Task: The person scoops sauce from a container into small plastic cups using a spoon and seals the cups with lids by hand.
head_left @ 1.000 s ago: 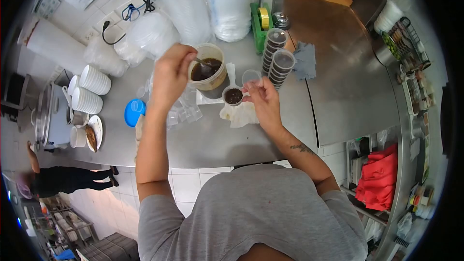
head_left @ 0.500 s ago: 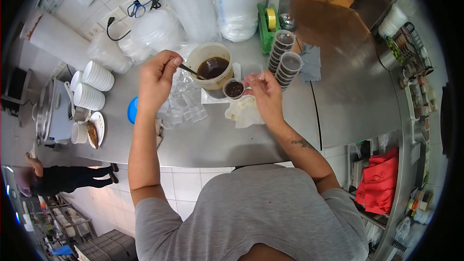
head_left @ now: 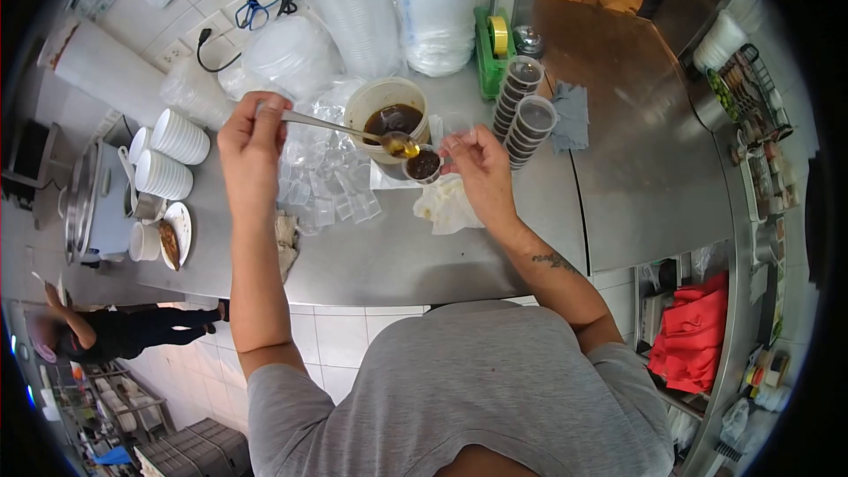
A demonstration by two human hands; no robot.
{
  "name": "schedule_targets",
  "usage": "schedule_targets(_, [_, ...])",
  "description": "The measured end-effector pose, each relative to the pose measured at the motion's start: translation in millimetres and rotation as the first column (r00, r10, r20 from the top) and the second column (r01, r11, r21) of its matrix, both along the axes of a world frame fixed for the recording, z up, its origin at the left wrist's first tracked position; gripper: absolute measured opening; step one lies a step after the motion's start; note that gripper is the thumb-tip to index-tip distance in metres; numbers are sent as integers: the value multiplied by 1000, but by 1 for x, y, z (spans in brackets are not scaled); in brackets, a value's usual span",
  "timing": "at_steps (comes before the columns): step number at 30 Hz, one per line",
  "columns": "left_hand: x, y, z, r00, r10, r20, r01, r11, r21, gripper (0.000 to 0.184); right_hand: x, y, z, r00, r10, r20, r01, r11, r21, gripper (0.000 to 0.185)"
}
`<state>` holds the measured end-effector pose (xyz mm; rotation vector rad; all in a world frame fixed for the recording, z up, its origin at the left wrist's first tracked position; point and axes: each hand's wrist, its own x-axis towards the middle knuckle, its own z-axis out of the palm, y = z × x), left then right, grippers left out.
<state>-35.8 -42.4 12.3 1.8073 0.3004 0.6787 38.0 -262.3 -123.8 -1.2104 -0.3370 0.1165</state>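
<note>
My left hand (head_left: 253, 137) is closed round the handle of a metal spoon (head_left: 331, 125). The spoon's bowl carries amber liquid and hangs over the near right rim of a plastic tub (head_left: 355, 119), close to a small cup. Dark brown sauce (head_left: 394, 120) fills part of the tub. My right hand (head_left: 480, 166) pinches the small clear plastic cup (head_left: 422, 165), which has dark contents, beside the tub; its clear lid (head_left: 457, 126) seems attached. Beneath my right hand lies a stained, crumpled cloth or paper (head_left: 446, 206). Loose clear cups (head_left: 331, 199) are heaped left of the tub.
Two stacks of filled cups (head_left: 533, 124) stand right of my right hand, near a grey cloth (head_left: 571, 115) and a green tape dispenser (head_left: 491, 53). White bowls (head_left: 164, 177) and a plate (head_left: 182, 221) sit at left. Another person (head_left: 132, 331) stands beyond the counter's left end.
My left hand has moved left and lifted the spoon out of the sauce, bringing its bowl toward the small cup. My right hand and the cup have barely shifted.
</note>
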Motion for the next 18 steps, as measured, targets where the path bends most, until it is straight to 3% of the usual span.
schedule_targets(5, [-2, -33, 1, 987, -152, 49, 115, 891, 440, 16, -4, 1, -1, 1000, 10, -4, -10, 1000, 5, 14])
schedule_targets(10, [0, -44, -1, 973, -229, -28, 212, 837, 505, 13, -7, 0, -1, 1000, 8, -29, -8, 1000, 9, 14])
schedule_targets(14, [3, -39, -5, 981, -146, -127, 168, 969, 180, 17, -9, -4, -3, 999, 14, -50, -16, 999, -31, 11])
schedule_targets(18, [10, -18, -21, 975, -102, -200, 75, 988, -136, 17, -11, -4, -2, 999, 6, -48, -7, 1000, -17, 12])
